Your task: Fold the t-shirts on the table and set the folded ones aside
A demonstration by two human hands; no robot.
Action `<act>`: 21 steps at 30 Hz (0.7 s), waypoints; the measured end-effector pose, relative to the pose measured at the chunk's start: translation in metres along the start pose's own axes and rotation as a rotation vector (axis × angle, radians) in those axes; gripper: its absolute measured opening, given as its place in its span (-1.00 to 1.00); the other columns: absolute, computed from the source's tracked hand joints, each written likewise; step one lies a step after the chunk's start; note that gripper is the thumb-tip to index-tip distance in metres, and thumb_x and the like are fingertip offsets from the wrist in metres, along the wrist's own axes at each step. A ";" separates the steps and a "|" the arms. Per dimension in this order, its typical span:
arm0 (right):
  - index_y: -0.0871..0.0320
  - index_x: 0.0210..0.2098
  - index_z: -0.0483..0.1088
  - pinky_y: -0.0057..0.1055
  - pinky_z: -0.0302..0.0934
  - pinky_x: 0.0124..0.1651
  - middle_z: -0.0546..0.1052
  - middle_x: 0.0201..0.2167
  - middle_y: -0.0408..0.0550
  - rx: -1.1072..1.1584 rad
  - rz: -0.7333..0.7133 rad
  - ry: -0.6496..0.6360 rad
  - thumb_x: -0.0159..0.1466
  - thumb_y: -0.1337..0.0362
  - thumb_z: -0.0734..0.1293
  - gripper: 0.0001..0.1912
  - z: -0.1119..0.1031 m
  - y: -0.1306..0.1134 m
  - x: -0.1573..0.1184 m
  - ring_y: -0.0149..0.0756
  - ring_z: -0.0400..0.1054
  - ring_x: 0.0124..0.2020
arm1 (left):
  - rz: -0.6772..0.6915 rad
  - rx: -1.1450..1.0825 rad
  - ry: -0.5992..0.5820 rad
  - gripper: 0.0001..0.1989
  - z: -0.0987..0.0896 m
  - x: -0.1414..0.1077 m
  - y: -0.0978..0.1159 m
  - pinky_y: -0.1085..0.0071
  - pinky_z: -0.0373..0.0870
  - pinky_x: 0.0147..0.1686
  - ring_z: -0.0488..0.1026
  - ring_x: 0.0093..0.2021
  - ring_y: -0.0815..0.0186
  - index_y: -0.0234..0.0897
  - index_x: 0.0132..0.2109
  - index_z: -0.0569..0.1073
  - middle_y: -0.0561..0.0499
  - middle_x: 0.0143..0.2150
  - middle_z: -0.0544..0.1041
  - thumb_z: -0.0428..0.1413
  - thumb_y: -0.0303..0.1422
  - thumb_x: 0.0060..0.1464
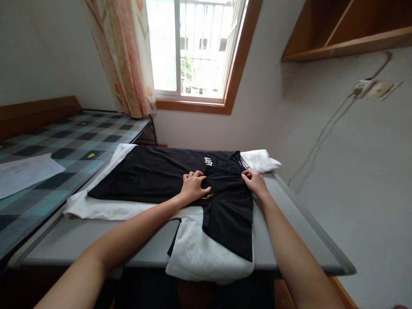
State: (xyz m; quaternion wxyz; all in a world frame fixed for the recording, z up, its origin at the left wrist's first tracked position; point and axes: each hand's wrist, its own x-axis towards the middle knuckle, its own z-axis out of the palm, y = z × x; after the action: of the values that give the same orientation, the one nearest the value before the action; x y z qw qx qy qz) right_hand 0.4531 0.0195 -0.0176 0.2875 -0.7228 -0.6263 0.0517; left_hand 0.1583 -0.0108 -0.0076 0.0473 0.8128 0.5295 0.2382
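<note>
Pale walls (354,180) all round, and along the left side runs a checked bed (93,135), its edge close against the grey table (71,236). Bare tabletop shows in a wide corner at front left and in a strip down the right side, out to the raised rim. Behind, the window (206,47) glares bright, with the curtain (125,56) gathered at its left.

Now the cloth, 2 layers of it! Underneath, a white top (206,253) peeks out on several sides, its near part drooping over the table's front edge. Over it lies the black shirt (154,171), hem to the left, collar to the right, 1 sleeve pointing toward the person.

And the 2 hands: the left hand (193,187) rests on the shirt's chest, fingers curled, thumb set apart; whether any cloth is caught there, I cannot tell. The right hand (255,182) has a narrow pinch on the shirt beside the collar. Smallest of all, white lettering (208,161) sits just beyond the left fingertips.
</note>
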 end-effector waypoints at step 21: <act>0.12 -0.35 0.53 -0.26 0.25 -0.15 0.60 -0.34 0.05 0.048 0.031 0.056 0.22 0.09 0.31 -0.75 0.003 0.005 0.002 -0.10 0.48 -0.24 | 0.031 0.061 0.038 -0.65 -0.002 -0.004 0.005 0.12 0.22 -0.01 0.35 0.01 0.08 -0.18 -0.10 0.59 -0.05 0.03 0.49 0.17 -0.10 0.03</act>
State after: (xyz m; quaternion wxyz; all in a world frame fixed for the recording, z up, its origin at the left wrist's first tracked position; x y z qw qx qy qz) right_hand 0.4562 0.0222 -0.0217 0.3214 -0.7264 -0.6054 0.0507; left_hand 0.1599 -0.0170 -0.0052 0.0089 0.8172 0.5248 0.2381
